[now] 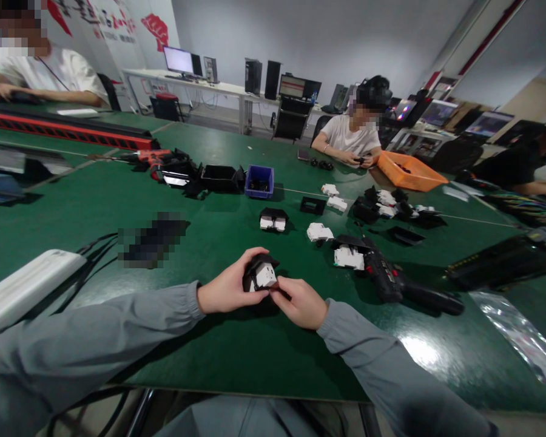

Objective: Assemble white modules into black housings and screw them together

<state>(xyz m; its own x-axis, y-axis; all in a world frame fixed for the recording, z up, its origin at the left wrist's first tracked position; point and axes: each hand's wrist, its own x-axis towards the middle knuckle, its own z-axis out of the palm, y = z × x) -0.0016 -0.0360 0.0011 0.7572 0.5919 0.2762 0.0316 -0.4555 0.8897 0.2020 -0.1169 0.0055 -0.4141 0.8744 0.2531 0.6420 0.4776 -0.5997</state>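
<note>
My left hand (pixel 232 284) is wrapped around a black-and-white plastic assembly (pixel 266 276), a white block with small dark openings set against a black shell. At its lower right edge, the thumb and fingertips of my right hand (pixel 301 301) are pinched together. What they grip there is too small to make out. Just beyond my hands, a similar black-and-white assembly (pixel 273 221) sits on the green table (pixel 236 358). To the right lie a white block (pixel 320 232) and another white part with a black piece (pixel 349 257).
A black power drill (pixel 391 282) lies right of my hands. Farther off are a blue bin (pixel 259 181), an orange crate (pixel 409 172), a red drill (pixel 152 159) and several black-and-white parts. A white power strip (pixel 31 285) is at left. Across the table sits a co-worker (pixel 350 136).
</note>
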